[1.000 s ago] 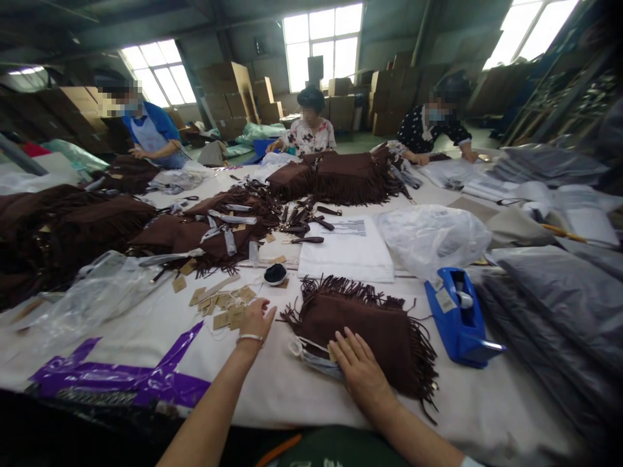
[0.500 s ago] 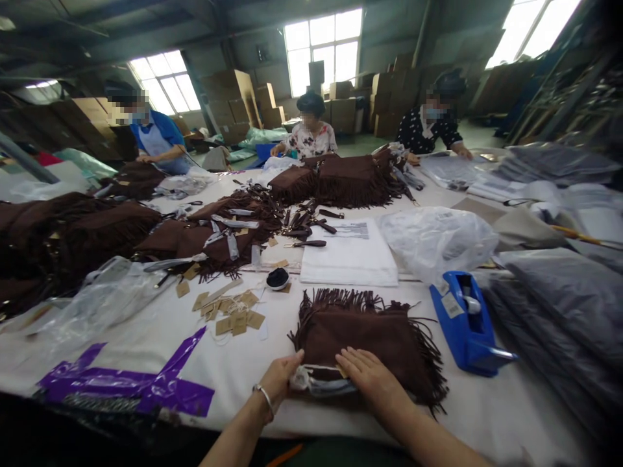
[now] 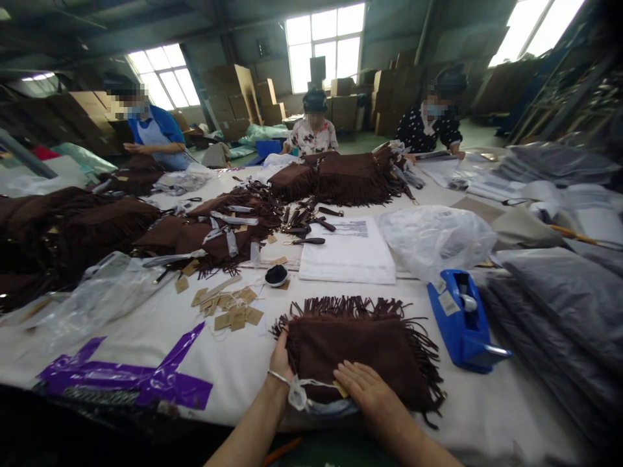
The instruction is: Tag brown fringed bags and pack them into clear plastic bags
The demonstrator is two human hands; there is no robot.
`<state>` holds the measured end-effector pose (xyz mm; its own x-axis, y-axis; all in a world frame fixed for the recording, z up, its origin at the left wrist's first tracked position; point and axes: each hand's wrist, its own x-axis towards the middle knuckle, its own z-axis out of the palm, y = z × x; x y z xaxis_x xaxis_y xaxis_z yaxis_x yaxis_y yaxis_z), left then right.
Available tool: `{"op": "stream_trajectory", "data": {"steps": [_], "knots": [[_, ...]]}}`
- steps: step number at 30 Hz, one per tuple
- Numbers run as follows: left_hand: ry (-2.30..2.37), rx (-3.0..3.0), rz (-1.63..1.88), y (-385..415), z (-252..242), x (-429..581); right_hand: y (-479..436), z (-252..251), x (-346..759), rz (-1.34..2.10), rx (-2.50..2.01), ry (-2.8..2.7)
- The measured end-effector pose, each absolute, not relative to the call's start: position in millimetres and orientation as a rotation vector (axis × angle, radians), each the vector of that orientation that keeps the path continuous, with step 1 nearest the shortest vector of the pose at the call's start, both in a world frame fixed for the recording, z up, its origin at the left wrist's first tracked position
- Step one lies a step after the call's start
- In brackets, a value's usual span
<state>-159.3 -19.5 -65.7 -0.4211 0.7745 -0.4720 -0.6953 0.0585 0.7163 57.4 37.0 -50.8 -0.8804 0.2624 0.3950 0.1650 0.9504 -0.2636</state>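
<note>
A dark brown fringed bag (image 3: 355, 347) lies on the table in front of me, its long fringe spread at the far and right sides. My left hand (image 3: 281, 363) grips the bag's left edge, with most of its fingers hidden beneath or behind it. Flat on the near part of the bag rests my right hand (image 3: 367, 392), fingers stretched out. Between the hands, a plastic-wrapped strap (image 3: 328, 408) and a white string run along the near edge. A small tan tag (image 3: 341, 388) shows beside my right fingertips.
A blue tape dispenser (image 3: 462, 324) stands right of the bag. Tan tags (image 3: 236, 316), a small dark-filled dish (image 3: 276, 277) and white sheets (image 3: 345, 259) lie beyond. Brown bags (image 3: 180, 237) are piled left. Purple tape (image 3: 131, 379) marks the near edge. Three people work opposite.
My left hand has moved up from the near left corner to the bag's left side. The bag has shifted slightly left and towards me. My right hand stays flat on it.
</note>
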Motion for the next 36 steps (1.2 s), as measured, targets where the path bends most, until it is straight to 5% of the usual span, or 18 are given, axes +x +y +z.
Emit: {"op": "stream_trajectory", "data": {"steps": [5, 8, 14, 19, 26, 29, 36], "knots": [[1.134, 0.045, 1.877, -20.4, -65.7, -176.3, 33.1, -54.3, 52.0, 0.269, -0.252, -2.665], [1.517, 0.406, 1.886, -22.6, -63.4, -173.3, 27.4, -61.8, 45.2, 0.267, -0.218, -2.674], [1.951, 1.781, 0.810, -24.6, -72.3, -135.4, 29.1, -55.0, 44.0, 0.448, -0.150, -2.801], [1.971, 1.975, 0.578, -24.8, -69.8, -134.3, 63.5, -34.3, 80.6, 0.641, 0.002, -2.901], [1.703, 2.234, 0.445, -10.1, -59.6, -107.6, 104.8, -70.5, 153.6, 0.352, -1.116, -2.521], [1.607, 2.337, 0.365, 0.4, -51.0, -80.9, 94.0, -76.0, 174.3, 0.317, -1.264, -2.279], [1.542, 2.457, 0.295, 20.5, -46.4, -45.5, 46.2, -62.8, 187.4, 0.964, -1.259, -1.661]]}}
